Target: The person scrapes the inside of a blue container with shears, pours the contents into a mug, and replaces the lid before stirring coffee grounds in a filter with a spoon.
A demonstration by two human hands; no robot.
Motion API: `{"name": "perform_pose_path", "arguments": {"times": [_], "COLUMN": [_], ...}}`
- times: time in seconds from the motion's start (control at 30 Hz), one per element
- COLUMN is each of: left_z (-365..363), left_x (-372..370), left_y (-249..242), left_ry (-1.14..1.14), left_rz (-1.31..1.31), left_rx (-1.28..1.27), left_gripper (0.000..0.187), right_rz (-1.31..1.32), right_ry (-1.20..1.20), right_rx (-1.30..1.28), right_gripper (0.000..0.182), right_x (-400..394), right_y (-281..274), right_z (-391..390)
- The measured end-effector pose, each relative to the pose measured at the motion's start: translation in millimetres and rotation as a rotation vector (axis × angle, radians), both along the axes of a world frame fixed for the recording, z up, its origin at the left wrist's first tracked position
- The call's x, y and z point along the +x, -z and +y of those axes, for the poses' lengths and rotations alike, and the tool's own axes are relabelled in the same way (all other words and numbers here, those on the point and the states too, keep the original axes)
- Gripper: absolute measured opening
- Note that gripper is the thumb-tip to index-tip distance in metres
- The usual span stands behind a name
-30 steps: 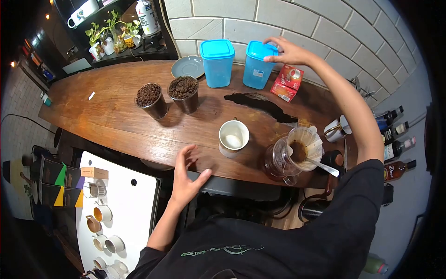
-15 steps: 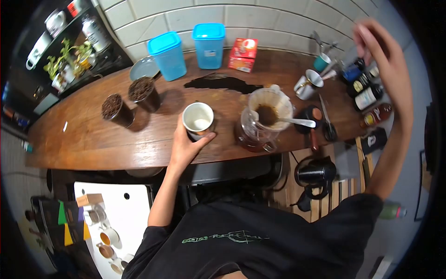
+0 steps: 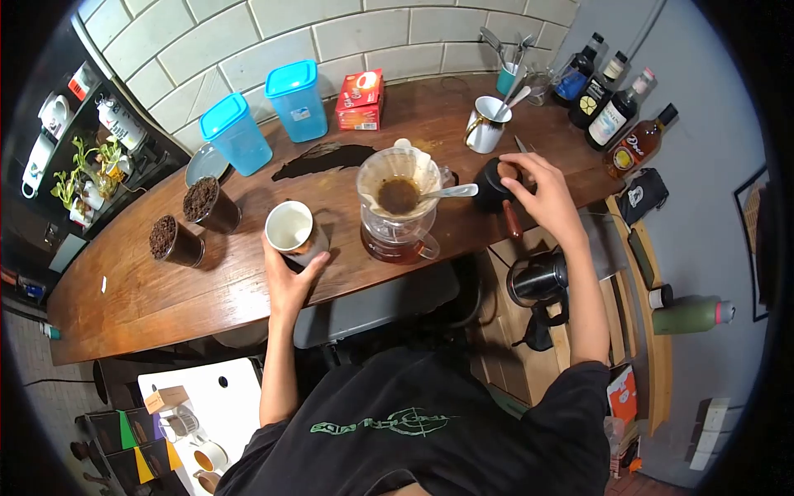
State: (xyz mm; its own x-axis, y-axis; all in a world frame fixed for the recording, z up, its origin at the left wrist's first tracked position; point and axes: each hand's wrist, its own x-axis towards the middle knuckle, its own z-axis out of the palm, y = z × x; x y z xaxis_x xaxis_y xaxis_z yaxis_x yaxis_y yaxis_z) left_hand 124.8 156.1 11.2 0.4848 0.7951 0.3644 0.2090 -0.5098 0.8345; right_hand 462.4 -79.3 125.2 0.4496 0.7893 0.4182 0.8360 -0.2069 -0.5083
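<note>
My left hand (image 3: 289, 285) is wrapped around a cup (image 3: 291, 228) with a white inside and a patterned outer wall, standing near the table's front edge. To its right stands a glass coffee server (image 3: 387, 246) with dark liquid, topped by a dripper with a paper filter (image 3: 372, 169). Wet coffee grounds (image 3: 399, 195) and a spoon (image 3: 453, 191) are in the filter. My right hand (image 3: 546, 194) is open, thumb and fingers apart at the brown top of a black round object (image 3: 490, 183) with a red-brown handle (image 3: 513, 221).
Two cups of coffee beans (image 3: 211, 207) stand at left. Behind are blue-lidded containers (image 3: 296, 103), a red box (image 3: 360, 101) and a white mug (image 3: 485, 126) with utensils. Several bottles (image 3: 638, 142) line the right end. A kettle (image 3: 533, 279) stands below the table edge.
My right hand has come down from high on the right to the black round object. My view has turned to the right; my left hand still holds the cup.
</note>
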Motion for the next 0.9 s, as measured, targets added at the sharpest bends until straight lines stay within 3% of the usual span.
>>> {"name": "perform_pose_path", "arguments": {"times": [0.2, 0.33, 0.53, 0.7, 0.9], "left_z": [-4.3, -4.5, -5.5, -3.3, -4.6], "left_x": [-0.3, 0.3, 0.1, 0.6, 0.7], "left_y": [-2.0, -1.2, 0.9, 2.9, -0.1], "left_ry": [-0.056, -0.073, -0.105, -0.118, -0.149], "left_rz": [0.056, 0.080, 0.092, 0.099, 0.124], "left_rx": [-0.015, 0.031, 0.016, 0.006, 0.016], "left_gripper": [0.086, 0.087, 0.082, 0.077, 0.070], "right_rz": [0.059, -0.022, 0.070, 0.034, 0.016], "right_ry": [-0.028, 0.038, 0.127, 0.190, 0.248], "right_rx": [-0.051, 0.133, 0.243, 0.174, -0.021], "right_gripper": [0.019, 0.020, 0.022, 0.023, 0.026], "right_x": [14.2, 28.4, 40.9, 52.6, 99.6], "right_y": [-4.7, -30.2, -50.7, -34.8, 33.2], "right_z": [9.1, -6.0, -44.8, -51.4, -32.6]}}
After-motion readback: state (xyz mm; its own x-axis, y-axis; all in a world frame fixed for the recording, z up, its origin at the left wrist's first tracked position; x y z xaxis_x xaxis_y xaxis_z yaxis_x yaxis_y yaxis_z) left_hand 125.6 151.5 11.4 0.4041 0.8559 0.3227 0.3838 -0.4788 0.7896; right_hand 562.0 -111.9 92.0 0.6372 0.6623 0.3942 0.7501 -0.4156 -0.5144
